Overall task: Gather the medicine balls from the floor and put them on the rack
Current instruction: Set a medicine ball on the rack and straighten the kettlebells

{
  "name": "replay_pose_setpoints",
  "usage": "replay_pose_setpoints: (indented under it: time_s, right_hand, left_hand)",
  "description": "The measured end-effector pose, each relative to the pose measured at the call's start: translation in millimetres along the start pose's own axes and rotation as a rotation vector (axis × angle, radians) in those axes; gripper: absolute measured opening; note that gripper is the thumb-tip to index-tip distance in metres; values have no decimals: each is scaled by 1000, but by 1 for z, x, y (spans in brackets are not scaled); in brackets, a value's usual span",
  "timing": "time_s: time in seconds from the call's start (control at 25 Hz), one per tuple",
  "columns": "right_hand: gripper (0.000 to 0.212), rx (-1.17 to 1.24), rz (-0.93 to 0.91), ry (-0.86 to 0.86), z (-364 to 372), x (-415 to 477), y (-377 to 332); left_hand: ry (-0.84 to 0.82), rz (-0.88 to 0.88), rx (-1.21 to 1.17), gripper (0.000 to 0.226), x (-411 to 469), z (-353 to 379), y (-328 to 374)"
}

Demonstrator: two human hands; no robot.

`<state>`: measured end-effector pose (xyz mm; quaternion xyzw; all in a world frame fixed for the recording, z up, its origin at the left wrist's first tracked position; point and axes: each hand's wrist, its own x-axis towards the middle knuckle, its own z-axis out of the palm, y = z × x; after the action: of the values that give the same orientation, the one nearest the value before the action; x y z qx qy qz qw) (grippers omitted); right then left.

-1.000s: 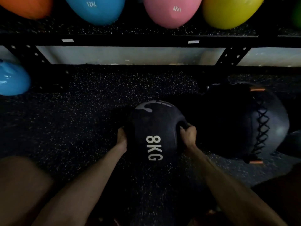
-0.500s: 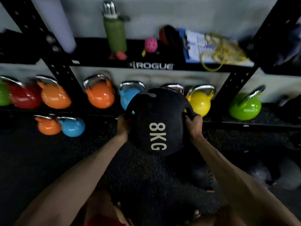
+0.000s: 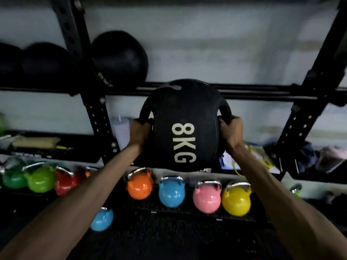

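- Left hand [image 3: 139,132] is curled round the left side handle [image 3: 144,114] of the black medicine ball [image 3: 180,109]. Its fingers are wrapped through the loop and the forearm stretches up and forward.
- Right hand [image 3: 231,131] grips the right side handle [image 3: 224,109] in the same way, with the fingers closed over the lower end of the loop.
- The medicine ball, marked "8KG" in white down its face, is held in the air in front of the rack [image 3: 97,117], between two of its black uprights. The ball's top overlaps the upper rail in this view; whether it touches the rail cannot be told.
- Three other black balls [image 3: 122,57] sit on that upper level to the left. One is just right of the left upright and two are left of it.
- On the middle shelf behind the held ball stand a pale tumbler [image 3: 121,132] beside the left hand, a yellow cord [image 3: 261,156] on some papers beside the right forearm, and a bundle of cloth [image 3: 319,156] at the far right.
- A row of kettlebells stands on the lowest shelf: two green [image 3: 42,179], red [image 3: 64,182], orange [image 3: 139,186], blue [image 3: 171,192], pink [image 3: 206,198] and yellow [image 3: 236,200]. The last four lie directly below the held ball.
- A smaller blue kettlebell [image 3: 102,219] sits lower, in front of the row, on the dark floor [image 3: 169,241] just beside the left forearm.
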<state>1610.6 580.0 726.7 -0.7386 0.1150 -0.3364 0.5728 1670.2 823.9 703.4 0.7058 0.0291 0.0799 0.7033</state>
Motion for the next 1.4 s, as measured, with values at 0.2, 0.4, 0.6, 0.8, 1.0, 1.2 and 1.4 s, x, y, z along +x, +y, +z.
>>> replay_pose_setpoints:
  time_s: [0.2,0.4,0.6,0.8,1.0,1.2,1.4]
  right_hand:
    - [44,79,-129,-19,36,29,-84]
    - [47,109,-163,29,63,62,-108]
    - [46,113,-147,18,82,101,-93]
    - [42,63,-156,4,86,169,-79]
    - [38,74,-111,-24,91,225,-53]
    - [44,124,-153,5,108,262,-43]
    - [41,99,-130,-21,130,286,-36]
  left_hand:
    - [39,326,-9,13,31,-39,97]
    - [-5,391,-20,28,71,-55,129]
    - [-28,422,7,11,115,-36,139]
    - [49,369,98,13,171,11,139]
    - [69,321,120,17,213,58,139]
    - [158,345,175,24,248,76,148]
    - [179,349,179,23,275,80,143]
